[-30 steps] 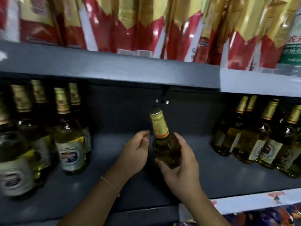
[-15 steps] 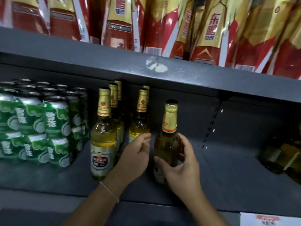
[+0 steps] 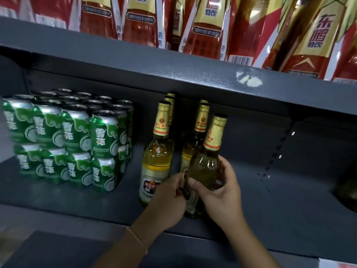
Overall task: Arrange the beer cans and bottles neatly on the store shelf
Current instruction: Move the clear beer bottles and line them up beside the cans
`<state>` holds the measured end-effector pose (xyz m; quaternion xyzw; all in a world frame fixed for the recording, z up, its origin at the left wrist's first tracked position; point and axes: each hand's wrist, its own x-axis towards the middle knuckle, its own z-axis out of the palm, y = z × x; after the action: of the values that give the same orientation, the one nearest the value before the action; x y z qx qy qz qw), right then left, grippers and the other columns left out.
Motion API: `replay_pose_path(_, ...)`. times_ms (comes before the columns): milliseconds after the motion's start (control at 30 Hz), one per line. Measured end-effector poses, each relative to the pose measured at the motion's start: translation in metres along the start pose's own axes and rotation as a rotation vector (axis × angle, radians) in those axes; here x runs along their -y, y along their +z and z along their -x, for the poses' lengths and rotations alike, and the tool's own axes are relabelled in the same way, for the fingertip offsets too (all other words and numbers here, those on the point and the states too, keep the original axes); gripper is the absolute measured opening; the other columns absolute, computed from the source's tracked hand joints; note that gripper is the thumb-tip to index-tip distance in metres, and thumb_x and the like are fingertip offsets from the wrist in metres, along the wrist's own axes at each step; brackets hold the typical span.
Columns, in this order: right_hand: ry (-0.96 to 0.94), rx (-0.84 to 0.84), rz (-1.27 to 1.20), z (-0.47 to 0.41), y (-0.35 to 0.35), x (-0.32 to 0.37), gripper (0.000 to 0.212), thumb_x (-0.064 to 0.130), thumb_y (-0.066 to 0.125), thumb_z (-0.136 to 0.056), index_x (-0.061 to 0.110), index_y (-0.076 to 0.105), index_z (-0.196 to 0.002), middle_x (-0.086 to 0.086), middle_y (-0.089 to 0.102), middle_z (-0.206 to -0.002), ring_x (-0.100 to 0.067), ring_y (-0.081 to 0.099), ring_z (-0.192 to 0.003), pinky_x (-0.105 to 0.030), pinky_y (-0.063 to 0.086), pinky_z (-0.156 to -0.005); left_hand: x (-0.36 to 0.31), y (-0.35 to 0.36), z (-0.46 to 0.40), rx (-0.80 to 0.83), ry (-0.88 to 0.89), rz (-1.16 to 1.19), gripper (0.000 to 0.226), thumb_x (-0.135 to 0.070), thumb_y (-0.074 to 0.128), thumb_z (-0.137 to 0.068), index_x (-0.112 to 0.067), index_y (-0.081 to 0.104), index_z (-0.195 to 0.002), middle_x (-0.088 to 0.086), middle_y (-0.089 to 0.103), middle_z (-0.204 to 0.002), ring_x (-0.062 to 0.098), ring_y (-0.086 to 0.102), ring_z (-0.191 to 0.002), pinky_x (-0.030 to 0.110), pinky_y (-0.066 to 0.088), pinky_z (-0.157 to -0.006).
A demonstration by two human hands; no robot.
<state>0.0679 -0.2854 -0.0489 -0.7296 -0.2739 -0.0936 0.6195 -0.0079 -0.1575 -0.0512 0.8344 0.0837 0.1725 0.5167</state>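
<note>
Head view. Right hand (image 3: 222, 192) wraps the shoulder of a bottle (image 3: 206, 171), fingers curled round the glass. Left hand (image 3: 170, 198) sits at the bottle's left side, fingers bent against its label; whether it truly grips, cannot tell. Hands close together, nearly touching.

Bottle stands at the near edge of the shelf (image 3: 289, 206), long axis close to upright, neck tipped slightly right. Base looks down on the shelf, though the hands hide part of it. It is just in front of the right bottle column (image 3: 201, 122); the left column's front bottle (image 3: 156, 161) stands just beside, to the left. Judgement: coming move turns on squaring this bottle up at the head of the right column, level with its left neighbour; right hand carries the load, left steadies.

Materials: clear glass, pale amber beer, gold foil neck with red band, pale label. Smooth and round, likely slippery. Cans (image 3: 77, 138) far left, green and white, stacked two high in a tight block. Shelf is dark grey painted metal, lightly pebbled. Red and gold packs (image 3: 208, 26) above.
</note>
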Motion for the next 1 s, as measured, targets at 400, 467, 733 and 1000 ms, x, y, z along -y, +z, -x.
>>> replay_pose_path(400,0.021,0.013,-0.040,-0.004,0.012,-0.006,0.084,0.026,0.090,-0.069,0.032,0.046,-0.141,0.013,0.068,-0.119,-0.003,0.063,-0.114,-0.038,0.054,-0.098,0.025,0.012,-0.006,0.082,-0.003,-0.015,0.049,-0.007,0.045,-0.084,-0.037,0.046,-0.123,-0.016,0.059,-0.115,0.000,0.055,-0.111,0.023,0.046,-0.097)
replay_pose_path(467,0.030,0.017,-0.032,-0.004,0.010,-0.007,0.090,0.040,0.089,-0.066,0.036,0.043,-0.143,0.013,0.065,-0.126,-0.004,0.060,-0.119,-0.038,0.054,-0.098,0.028,0.015,-0.006,0.099,0.011,0.022,0.056,-0.012,0.049,-0.081,-0.041,0.043,-0.128,-0.019,0.058,-0.120,-0.004,0.053,-0.115,0.027,0.045,-0.102)
replay_pose_path(733,0.187,-0.077,-0.174,0.023,-0.002,-0.044,0.074,0.036,0.085,-0.056,0.031,0.055,-0.124,0.003,0.062,-0.115,-0.009,0.062,-0.112,-0.033,0.052,-0.100,0.041,0.022,-0.007,0.111,0.099,0.060,0.081,-0.006,0.067,-0.076,-0.043,0.032,-0.140,-0.024,0.053,-0.130,-0.009,0.046,-0.122,0.021,0.042,-0.105)
replay_pose_path(1000,0.183,-0.007,-0.171,0.024,0.006,-0.056,0.068,0.024,0.086,-0.058,0.021,0.059,-0.120,0.011,0.070,-0.106,-0.007,0.067,-0.099,-0.020,0.055,-0.081,0.062,0.032,-0.010,0.060,0.030,-0.002,0.085,-0.021,0.073,-0.069,-0.047,0.031,-0.138,-0.019,0.052,-0.131,0.001,0.049,-0.123,0.031,0.044,-0.104)
